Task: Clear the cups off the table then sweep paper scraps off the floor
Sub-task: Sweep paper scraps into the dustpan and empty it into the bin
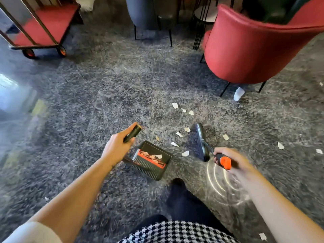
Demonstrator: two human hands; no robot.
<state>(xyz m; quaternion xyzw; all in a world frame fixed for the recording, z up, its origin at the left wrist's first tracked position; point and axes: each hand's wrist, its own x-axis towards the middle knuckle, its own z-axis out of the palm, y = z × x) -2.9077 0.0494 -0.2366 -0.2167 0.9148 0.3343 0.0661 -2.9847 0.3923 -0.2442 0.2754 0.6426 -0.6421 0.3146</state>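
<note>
We wrap the fingers of our left hand (pixel 116 148) round the handle of the dustpan (pixel 152 161), and those of our right hand (pixel 230 159) round the broom (pixel 201 137). Paper scraps (pixel 179 134) lie on the floor (pixel 105 85) around the broom head; a few sit inside the dustpan.

I stand on a dark speckled floor (pixel 108 88) with window glare at my left. A red armchair (pixel 254 50) is ahead on the right, with a grey chair (pixel 140 13) and a wire-legged table (pixel 205 14) beyond and a red trolley (pixel 45 27) far left.

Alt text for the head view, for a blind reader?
Left hand holds a dustpan by its handle, right hand grips a broom, its head on the floor among paper scraps. A few lie in the dustpan; a red chair stands beyond.
</note>
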